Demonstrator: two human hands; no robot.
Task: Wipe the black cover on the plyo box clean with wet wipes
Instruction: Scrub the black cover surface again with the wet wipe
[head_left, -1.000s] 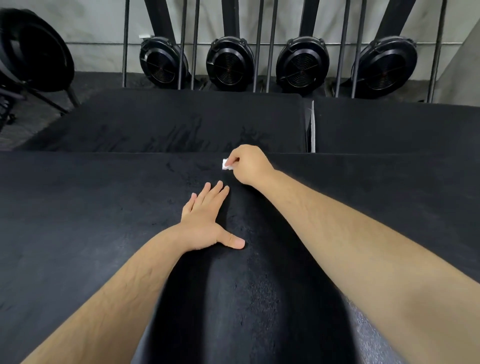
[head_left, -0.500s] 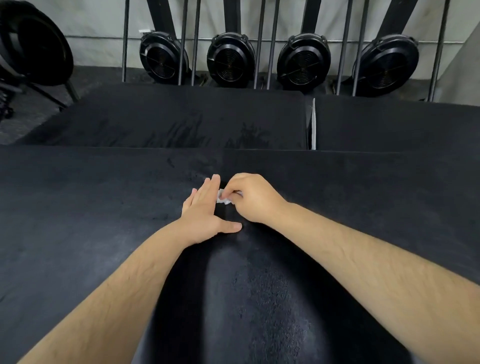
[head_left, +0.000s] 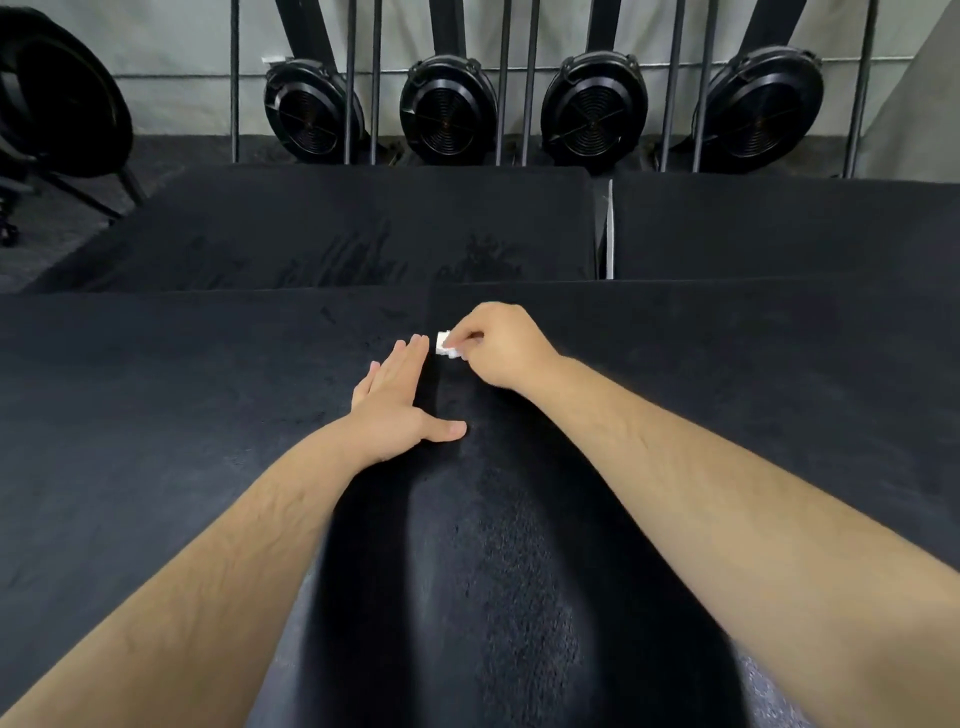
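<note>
The black cover (head_left: 156, 415) of the plyo box fills the lower part of the head view, dull and textured, with darker damp streaks down its middle. My left hand (head_left: 400, 405) lies flat on it with straight fingers and the thumb spread to the right. Just beyond those fingertips my right hand (head_left: 498, 348) pinches a small folded white wet wipe (head_left: 447, 345) and presses it onto the cover near its far edge. Most of the wipe is hidden under the curled fingers.
Two more black-covered boxes (head_left: 363, 228) stand behind, with a narrow gap (head_left: 608, 228) between them. Several round black fan housings (head_left: 447, 109) and upright metal bars (head_left: 348, 78) line the back wall. A dark machine (head_left: 57, 98) stands at the far left.
My right hand drew the wipe toward me to the left fingertips, then pushed it back away to the far edge. The left hand stayed flat, shifting slightly forward.
</note>
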